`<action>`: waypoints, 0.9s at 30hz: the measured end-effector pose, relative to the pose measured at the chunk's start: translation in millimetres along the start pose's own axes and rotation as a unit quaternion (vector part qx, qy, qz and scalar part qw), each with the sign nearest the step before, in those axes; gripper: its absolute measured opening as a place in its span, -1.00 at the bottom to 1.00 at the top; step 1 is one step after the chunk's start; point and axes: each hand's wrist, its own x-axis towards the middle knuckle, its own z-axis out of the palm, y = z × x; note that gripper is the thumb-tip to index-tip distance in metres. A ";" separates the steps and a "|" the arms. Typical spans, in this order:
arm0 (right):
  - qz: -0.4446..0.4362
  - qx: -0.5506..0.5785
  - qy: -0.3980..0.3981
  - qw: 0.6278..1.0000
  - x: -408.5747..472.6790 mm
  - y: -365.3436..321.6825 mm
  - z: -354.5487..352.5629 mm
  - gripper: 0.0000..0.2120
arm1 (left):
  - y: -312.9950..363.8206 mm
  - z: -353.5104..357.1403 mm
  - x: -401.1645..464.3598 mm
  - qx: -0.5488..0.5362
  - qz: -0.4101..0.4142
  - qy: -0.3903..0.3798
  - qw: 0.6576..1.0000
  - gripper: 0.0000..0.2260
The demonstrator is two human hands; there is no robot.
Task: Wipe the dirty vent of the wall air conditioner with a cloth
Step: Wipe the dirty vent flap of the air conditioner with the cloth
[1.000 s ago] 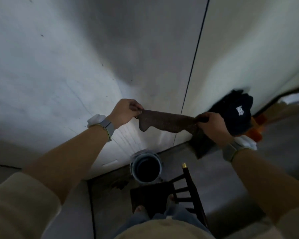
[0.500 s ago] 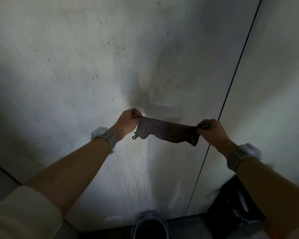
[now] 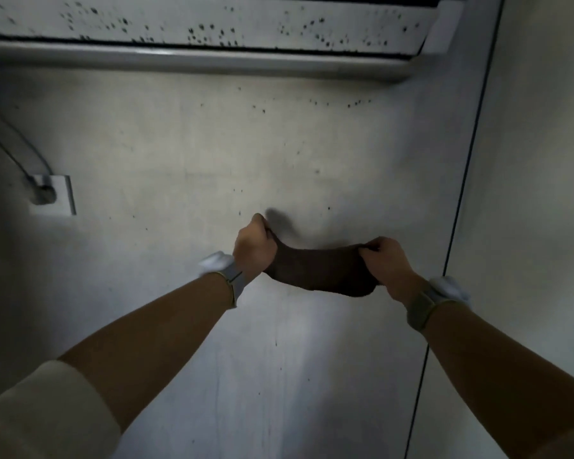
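Observation:
The wall air conditioner runs across the top of the head view, and its white vent flap (image 3: 212,26) is speckled with dark spots. Well below it, a dark brown cloth (image 3: 322,271) hangs stretched between both hands in front of the wall. My left hand (image 3: 252,248) pinches the cloth's left end. My right hand (image 3: 386,265) grips its right end. Both hands sit apart from the vent, roughly a forearm's length beneath it.
A wall socket (image 3: 52,195) with a plug and cable sits at the left. Dark specks dot the pale wall (image 3: 179,144) under the unit. A thin dark vertical seam (image 3: 461,193) runs down the wall at the right.
My view has tilted up from the floor, bucket and chair to the air conditioner. Both hands have stayed on the cloth and now hold it closer together, so the cloth sags.

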 end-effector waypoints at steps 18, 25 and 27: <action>-0.089 -0.150 -0.031 0.984 34.7 -147.8 -7.7 -0.87 | 125.9 -32.1 63.2 -0.122 -0.037 -0.174 0.976 -0.92; -0.128 -0.051 -0.076 0.988 40.3 -144.4 -23.4 -0.77 | 144.6 -48.3 70.8 -0.326 -0.089 -0.202 0.919 -0.73; -0.152 -0.050 -0.074 0.984 42.5 -141.9 -31.8 -0.87 | 142.6 -49.6 77.6 -0.243 -0.013 -0.157 0.957 -0.80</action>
